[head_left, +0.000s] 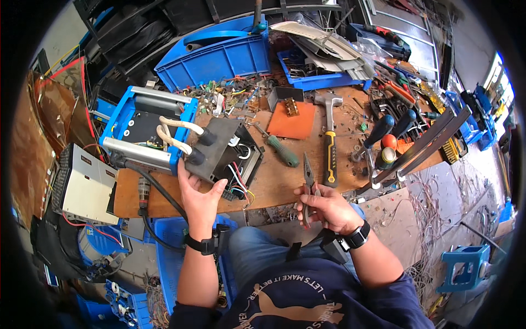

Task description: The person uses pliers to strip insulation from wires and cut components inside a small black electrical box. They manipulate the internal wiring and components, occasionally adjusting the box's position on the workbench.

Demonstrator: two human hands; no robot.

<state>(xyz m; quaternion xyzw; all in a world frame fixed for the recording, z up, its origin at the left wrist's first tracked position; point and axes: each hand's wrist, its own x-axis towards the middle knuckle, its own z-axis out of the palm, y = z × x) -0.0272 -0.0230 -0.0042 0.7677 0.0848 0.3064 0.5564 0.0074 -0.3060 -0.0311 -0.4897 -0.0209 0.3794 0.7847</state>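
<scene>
Head view looks down on both forearms rising from the lower edge, each wrist wearing a black band. Left hand (200, 194) reaches up and grips the near corner of a dark open device housing (222, 151) with loose coloured wires, which rests on the wooden surface (285, 175). Right hand (326, 207) is closed around the handles of needle-nose pliers (308, 178), tips pointing away, held just right of the housing. A green-handled screwdriver (280, 151) and a yellow-and-black hammer (329, 148) lie beyond the pliers.
</scene>
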